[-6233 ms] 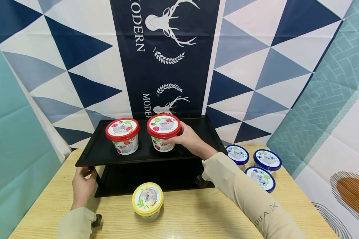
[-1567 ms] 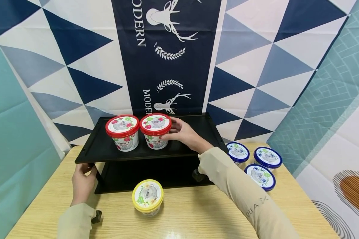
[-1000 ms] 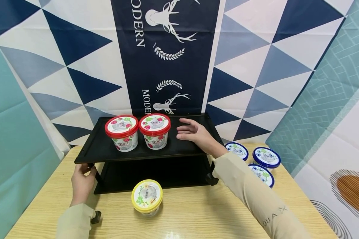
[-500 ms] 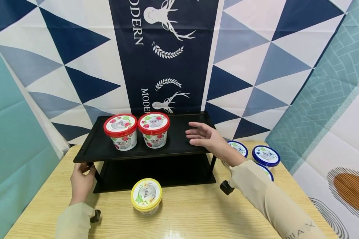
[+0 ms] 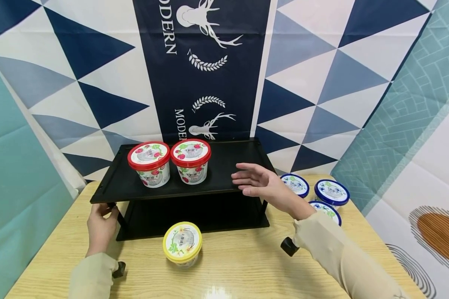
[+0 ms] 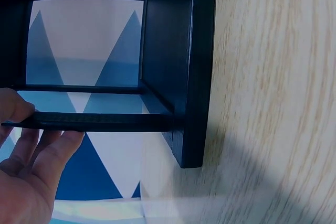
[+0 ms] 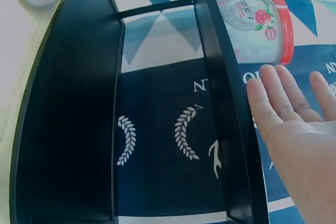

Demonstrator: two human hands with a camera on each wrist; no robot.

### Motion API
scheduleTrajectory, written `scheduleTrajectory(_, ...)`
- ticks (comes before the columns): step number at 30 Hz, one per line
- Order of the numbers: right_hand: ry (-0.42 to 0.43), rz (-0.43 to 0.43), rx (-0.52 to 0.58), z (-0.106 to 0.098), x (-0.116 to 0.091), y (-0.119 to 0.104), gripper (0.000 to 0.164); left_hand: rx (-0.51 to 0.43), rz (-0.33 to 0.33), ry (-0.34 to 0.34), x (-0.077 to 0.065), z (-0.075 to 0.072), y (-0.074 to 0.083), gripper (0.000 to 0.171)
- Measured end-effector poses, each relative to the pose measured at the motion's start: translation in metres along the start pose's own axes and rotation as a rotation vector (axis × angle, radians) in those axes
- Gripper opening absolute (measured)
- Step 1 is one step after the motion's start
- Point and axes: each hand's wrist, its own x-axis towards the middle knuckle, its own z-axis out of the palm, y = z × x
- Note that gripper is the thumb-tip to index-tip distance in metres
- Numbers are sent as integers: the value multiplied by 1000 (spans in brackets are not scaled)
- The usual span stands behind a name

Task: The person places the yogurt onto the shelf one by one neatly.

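Observation:
My left hand (image 5: 102,228) grips the front left post of a black two-tier shelf (image 5: 232,166). In the left wrist view, the thumb and fingers (image 6: 60,153) pinch that post (image 6: 121,123). Two red-lidded tubs with raspberry prints stand upright side by side on the upper tier: a left tub (image 5: 151,174) and a right tub (image 5: 191,172). My right hand (image 5: 267,187) hovers near the right end of the upper tier, its fingers extended, holding nothing. The right wrist view shows the palm (image 7: 304,145) apart from the nearer red-lidded tub (image 7: 252,30).
A yellow-lidded tub (image 5: 183,245) stands on the wooden table (image 5: 239,265) in front of the shelf. Several blue-lidded tubs, including one farthest right (image 5: 332,192), stand beside the shelf, partly behind my right forearm. Patterned cloth (image 5: 205,83) hangs behind.
My right hand has slid the second red-lidded tub left beside the first, let go of it and drawn away to the right. The left hand has kept its hold on the post.

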Motion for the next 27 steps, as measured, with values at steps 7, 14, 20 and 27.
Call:
scheduleTrajectory(7,-73,-57,5,6,-9,5,61,2,-6,6,1,1,-1,28)
scheduleTrajectory(14,-183,-112,50,9,-14,20,60,-2,-11,10,1,1,-1,29)
scheduleTrajectory(20,-238,-125,76,12,-12,39,58,-15,-11,8,1,2,0,31)
scheduleTrajectory(27,-244,-75,84,21,-9,59,63,-8,-17,-3,1,2,0,31)
